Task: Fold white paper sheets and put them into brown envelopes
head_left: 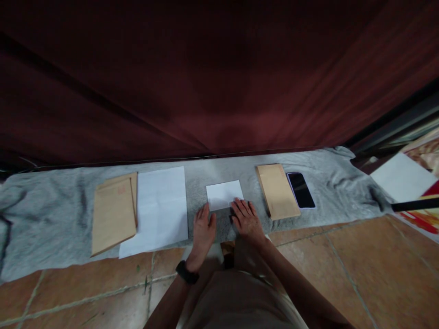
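A small white piece of paper (224, 193), perhaps folded, lies on the grey cloth (195, 183) in front of me. My left hand (203, 230) rests at its lower left corner, fingers stretched out and thumb apart. On the lower right corner, my right hand (247, 218) lies with its fingers spread, the fingertips touching the paper. Left of my hands is a larger white sheet (163, 205). Brown envelopes (115, 212) partly cover that sheet's left edge. To the right sits another brown envelope or stack of them (278, 191).
A phone (302, 190) with a dark screen lies beside the right-hand envelope. Behind the cloth hangs a dark red curtain (226, 100). Tiled floor (325, 265) runs along the near edge. At far right are a white sheet (403, 177) and a black bar (414, 205).
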A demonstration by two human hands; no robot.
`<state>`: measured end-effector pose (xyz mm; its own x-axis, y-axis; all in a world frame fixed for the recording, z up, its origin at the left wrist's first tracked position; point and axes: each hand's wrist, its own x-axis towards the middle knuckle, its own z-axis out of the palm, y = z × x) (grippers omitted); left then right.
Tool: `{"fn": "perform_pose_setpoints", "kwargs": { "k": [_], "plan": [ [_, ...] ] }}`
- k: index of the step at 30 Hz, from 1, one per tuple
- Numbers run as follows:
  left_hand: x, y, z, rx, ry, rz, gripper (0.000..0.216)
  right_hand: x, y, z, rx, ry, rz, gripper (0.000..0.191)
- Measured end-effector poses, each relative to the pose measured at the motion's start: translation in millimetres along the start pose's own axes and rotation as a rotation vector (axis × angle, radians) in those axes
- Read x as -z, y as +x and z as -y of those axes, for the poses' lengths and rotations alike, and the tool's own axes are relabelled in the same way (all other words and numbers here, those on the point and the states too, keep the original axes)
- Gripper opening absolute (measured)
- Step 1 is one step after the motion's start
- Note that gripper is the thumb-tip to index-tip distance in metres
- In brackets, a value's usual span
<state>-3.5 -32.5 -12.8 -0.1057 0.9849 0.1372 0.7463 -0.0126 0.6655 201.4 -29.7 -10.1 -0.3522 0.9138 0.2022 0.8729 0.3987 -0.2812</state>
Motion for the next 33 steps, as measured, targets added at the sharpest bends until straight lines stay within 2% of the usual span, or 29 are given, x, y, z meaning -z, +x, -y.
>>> {"fn": "perform_pose_setpoints", "kwargs": {
  "k": [4,7,9,12,16,20,23,25,29,31,33],
  "plan": [
    [-1,21,-4,0.294,-0.345,0.005,0.046,1,1,2,-0.006,-0.006,-0.004,0.049],
    [2,31,-10,0.539,-0.551,-0.052,0.047,1,2,4,-0.009,-0.010,-0.016,0.048],
    [6,35,-14,0.636,-0.663,-0.070,0.047,0,5,6,-0.015,-0.018,-0.028,0.047],
    [12,41,-21,0.667,-0.789,-0.034,0.043,-3,11,10,-0.025,-0.022,-0.040,0.045],
    [16,45,-36,0.643,-0.832,0.012,0.039,-2,20,17,-0.013,0.010,-0.022,0.046],
    [24,43,-58,0.571,-0.891,0.053,0.042,14,30,23,-0.053,0.120,-0.039,0.046],
    [34,39,-70,0.456,-0.977,0.103,0.047,32,40,24,-0.168,0.375,-0.103,0.040],
    [38,37,-72,0.422,-0.997,0.084,0.050,41,47,24,-0.304,0.656,-0.184,0.033],
    [33,30,-61,0.550,-0.923,-0.097,0.053,43,53,24,-0.638,1.430,-0.339,0.026],
    [25,24,-56,0.607,-0.954,-0.071,0.056,36,50,27,-0.766,1.728,-0.342,0.026],
    [16,18,-51,0.581,-1.004,0.013,0.056,27,43,31,-0.826,1.851,-0.313,0.027]
  ]
}}
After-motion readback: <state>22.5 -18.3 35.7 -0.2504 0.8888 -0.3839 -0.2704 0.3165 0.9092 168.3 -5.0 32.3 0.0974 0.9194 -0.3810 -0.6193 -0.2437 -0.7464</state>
